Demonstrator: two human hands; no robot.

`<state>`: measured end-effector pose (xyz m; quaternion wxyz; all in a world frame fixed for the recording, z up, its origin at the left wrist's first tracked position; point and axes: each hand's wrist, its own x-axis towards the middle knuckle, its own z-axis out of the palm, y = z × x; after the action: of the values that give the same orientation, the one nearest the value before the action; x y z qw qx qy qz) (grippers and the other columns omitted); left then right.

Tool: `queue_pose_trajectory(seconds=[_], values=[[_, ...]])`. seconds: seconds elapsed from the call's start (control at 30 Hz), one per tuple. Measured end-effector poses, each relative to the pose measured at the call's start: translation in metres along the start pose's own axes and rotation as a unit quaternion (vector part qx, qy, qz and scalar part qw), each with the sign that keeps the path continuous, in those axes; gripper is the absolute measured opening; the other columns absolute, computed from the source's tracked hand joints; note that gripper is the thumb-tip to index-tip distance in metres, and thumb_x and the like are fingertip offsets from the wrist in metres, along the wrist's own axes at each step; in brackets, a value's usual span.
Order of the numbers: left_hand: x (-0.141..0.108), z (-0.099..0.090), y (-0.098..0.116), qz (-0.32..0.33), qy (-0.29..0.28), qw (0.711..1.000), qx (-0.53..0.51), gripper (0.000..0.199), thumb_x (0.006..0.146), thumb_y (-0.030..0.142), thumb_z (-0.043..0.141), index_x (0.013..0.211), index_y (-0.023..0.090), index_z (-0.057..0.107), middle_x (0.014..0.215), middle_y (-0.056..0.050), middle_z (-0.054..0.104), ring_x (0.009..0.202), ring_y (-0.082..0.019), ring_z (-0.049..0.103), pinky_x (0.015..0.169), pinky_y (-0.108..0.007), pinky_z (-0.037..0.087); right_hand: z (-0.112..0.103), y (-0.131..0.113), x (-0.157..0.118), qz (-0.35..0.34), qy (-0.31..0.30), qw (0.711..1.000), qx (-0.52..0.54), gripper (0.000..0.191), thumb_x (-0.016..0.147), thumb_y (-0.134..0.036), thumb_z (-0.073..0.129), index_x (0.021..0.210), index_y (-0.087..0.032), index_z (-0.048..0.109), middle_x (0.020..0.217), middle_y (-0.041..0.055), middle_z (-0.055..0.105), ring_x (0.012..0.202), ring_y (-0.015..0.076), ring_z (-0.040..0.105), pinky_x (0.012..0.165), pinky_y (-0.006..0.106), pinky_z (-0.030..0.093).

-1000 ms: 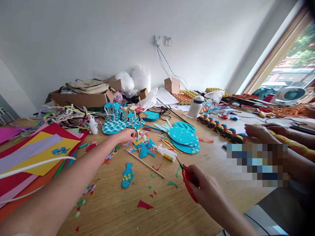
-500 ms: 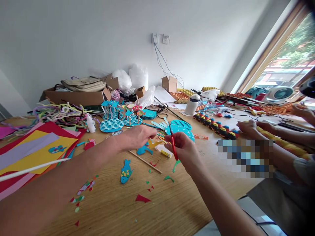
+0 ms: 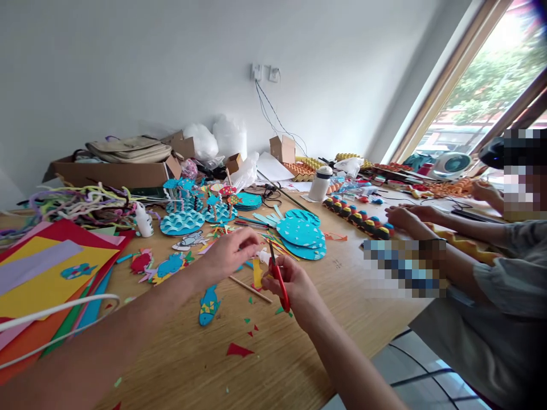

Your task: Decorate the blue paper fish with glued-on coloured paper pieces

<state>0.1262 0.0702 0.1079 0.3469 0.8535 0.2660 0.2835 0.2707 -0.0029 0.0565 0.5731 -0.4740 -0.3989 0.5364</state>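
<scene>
My right hand [image 3: 294,282] is closed around red-handled scissors [image 3: 280,285], their blades pointing up and away from me. Beside its fingertips is a narrow yellow paper piece [image 3: 257,274]; I cannot tell whether the fingers touch it. My left hand [image 3: 228,253] is just left of it, fingers bent and apart, with nothing visible in them. A small white object [image 3: 264,256] shows between the hands, partly covered. Below the left hand lies a blue paper fish [image 3: 209,306] with yellow triangles. A thin wooden stick [image 3: 252,289] lies below the hands, among paper scraps.
Coloured paper sheets [image 3: 38,273] lie at left, near a white glue bottle [image 3: 143,221]. Blue wave-topped discs [image 3: 183,222] and blue speckled discs [image 3: 301,230] stand farther back. A white-bodied bottle [image 3: 320,185] is behind. At right, another person's hands [image 3: 405,219] work beside painted egg-carton strips [image 3: 359,218].
My view has turned slightly right. My left hand has opened its fingers, and my right hand with the scissors has come nearer to me. A yellow paper piece now shows by the right fingertips.
</scene>
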Motion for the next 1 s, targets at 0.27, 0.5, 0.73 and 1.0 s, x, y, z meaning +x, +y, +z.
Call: queue_pose_trajectory(seconds=[0.27,0.5,0.73,1.0], values=[[-0.034,0.038,-0.011,-0.170,-0.010,0.947,-0.271,0.026,0.073,0.043,0.053,0.076,0.017,0.051,0.069,0.002,0.049,0.064,-0.012,0.047,0.054,-0.021,0.039,0.008,0.009,-0.012,-0.043,0.080,0.996,0.025,0.039,0.048,-0.028,0.074,0.067,-0.019,0.041,0.053,-0.0076,0.048,0.048,0.0075,0.045,0.049,0.021,0.034],[-0.037,0.048,-0.009,-0.198,0.040,0.937,-0.284,0.019,0.069,0.035,0.054,0.069,0.017,0.050,0.064,0.004,0.046,0.061,-0.010,0.043,0.056,-0.022,0.038,0.006,0.009,-0.023,-0.048,0.056,0.995,-0.061,0.035,0.055,-0.035,0.069,0.068,-0.019,0.041,0.059,-0.0051,0.045,0.054,0.0088,0.042,0.051,0.021,0.035],[-0.042,0.037,-0.015,-0.166,-0.015,0.961,-0.221,0.019,0.066,0.036,0.053,0.063,0.018,0.047,0.056,0.006,0.041,0.052,-0.009,0.038,0.050,-0.021,0.033,-0.028,-0.011,-0.056,-0.060,0.026,0.889,-0.453,0.022,0.073,-0.036,0.053,0.064,-0.018,0.045,0.055,-0.0044,0.044,0.052,0.0083,0.035,0.048,0.021,0.026],[-0.041,0.042,-0.008,-0.152,-0.079,0.973,-0.152,0.018,0.067,0.036,0.047,0.065,0.018,0.046,0.058,0.005,0.040,0.055,-0.011,0.036,0.052,-0.022,0.032,-0.030,-0.018,-0.065,-0.064,-0.027,0.834,-0.547,0.024,0.074,-0.040,0.052,0.066,-0.018,0.050,0.058,-0.0036,0.051,0.050,0.0076,0.038,0.046,0.020,0.024]])
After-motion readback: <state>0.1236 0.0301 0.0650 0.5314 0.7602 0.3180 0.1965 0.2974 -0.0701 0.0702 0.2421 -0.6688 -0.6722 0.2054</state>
